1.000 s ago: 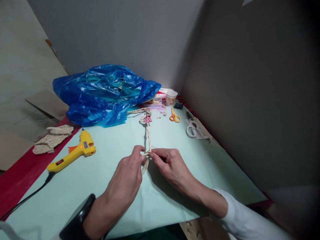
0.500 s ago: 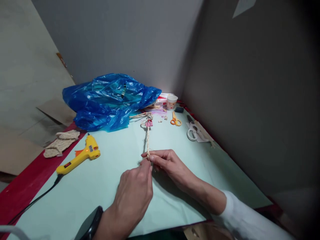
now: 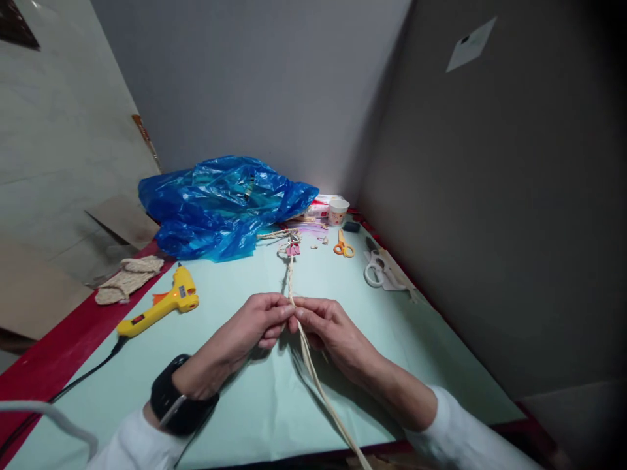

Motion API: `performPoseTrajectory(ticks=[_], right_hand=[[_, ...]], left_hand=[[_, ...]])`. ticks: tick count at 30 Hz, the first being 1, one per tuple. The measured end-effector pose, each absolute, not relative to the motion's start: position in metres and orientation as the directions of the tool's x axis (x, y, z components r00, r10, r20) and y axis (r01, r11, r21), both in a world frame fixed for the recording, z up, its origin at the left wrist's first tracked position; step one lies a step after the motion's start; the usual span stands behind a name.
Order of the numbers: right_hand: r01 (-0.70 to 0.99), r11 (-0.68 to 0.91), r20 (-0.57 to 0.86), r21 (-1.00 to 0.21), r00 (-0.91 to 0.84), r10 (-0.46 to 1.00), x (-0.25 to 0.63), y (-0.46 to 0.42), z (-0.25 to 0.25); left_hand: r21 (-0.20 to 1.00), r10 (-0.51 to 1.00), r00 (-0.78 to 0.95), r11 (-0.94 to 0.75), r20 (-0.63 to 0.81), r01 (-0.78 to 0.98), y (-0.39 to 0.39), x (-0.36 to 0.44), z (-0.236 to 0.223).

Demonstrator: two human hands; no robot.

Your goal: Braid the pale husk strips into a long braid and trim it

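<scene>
A pale straw-coloured braid (image 3: 290, 277) runs from a pink binder clip (image 3: 292, 250) down to my hands. My left hand (image 3: 264, 318) pinches the braid's lower end from the left, thumb and forefinger together. From the right, my right hand (image 3: 328, 321) pinches the same spot, its fingertips touching the left ones. Loose flat strands (image 3: 321, 385) hang from beneath the fingers towards the table's front edge. The exact crossing of the strands is hidden by my fingertips.
To the left lie a yellow glue gun (image 3: 159, 310) with its cord and a woven straw piece (image 3: 128, 279). A blue plastic bag (image 3: 220, 209) fills the back. Orange scissors (image 3: 343, 245), white-handled scissors (image 3: 375, 269) and a paper cup (image 3: 337, 212) stand or lie at the right.
My left hand has come up from below the braid's end to its left side, pinching level with the right. The loose strands now show trailing towards the lower right. The view has tilted slightly upward.
</scene>
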State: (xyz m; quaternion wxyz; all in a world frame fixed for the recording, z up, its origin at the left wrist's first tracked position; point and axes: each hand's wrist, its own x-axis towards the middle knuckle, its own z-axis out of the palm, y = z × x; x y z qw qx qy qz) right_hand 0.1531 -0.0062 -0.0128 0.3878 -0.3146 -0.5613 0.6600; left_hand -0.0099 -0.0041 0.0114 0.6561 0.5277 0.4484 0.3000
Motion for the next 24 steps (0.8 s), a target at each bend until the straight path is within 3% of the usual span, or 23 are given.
performPoseTrajectory(ticks=[5,10,12,15,17,21,24], right_hand=[[0.086,0.118,0.068,-0.989,-0.445,0.893,0.157,-0.014,-0.009],[0.364,0.233,0.056,-0.902,-0.437,0.898,0.159,-0.020,-0.010],[0.528,0.289,0.049,-0.799,-0.421,0.906,0.159,-0.022,-0.010],[0.759,0.369,0.101,-0.537,-0.376,0.921,0.157,-0.026,-0.011],[0.789,0.458,0.220,-0.411,-0.401,0.889,0.157,-0.029,-0.012],[0.722,0.637,0.483,-0.272,-0.470,0.739,0.158,-0.033,-0.016],[0.652,0.744,0.593,-0.147,-0.543,0.594,0.156,-0.035,-0.017]], left_hand=[[0.937,0.859,0.423,0.343,-0.287,-0.060,-0.005,-0.005,0.006],[0.937,0.866,0.388,0.349,-0.316,-0.016,-0.011,-0.006,0.003],[0.948,0.880,0.364,0.318,-0.304,0.024,-0.012,-0.005,-0.001],[0.953,0.903,0.304,0.292,-0.302,0.079,-0.013,-0.004,-0.005],[0.954,0.920,0.253,0.281,-0.298,0.100,-0.014,-0.003,-0.006],[0.948,0.922,0.220,0.316,-0.318,0.042,-0.017,0.000,-0.005],[0.935,0.907,0.245,0.356,-0.343,-0.006,-0.016,0.000,-0.006]])
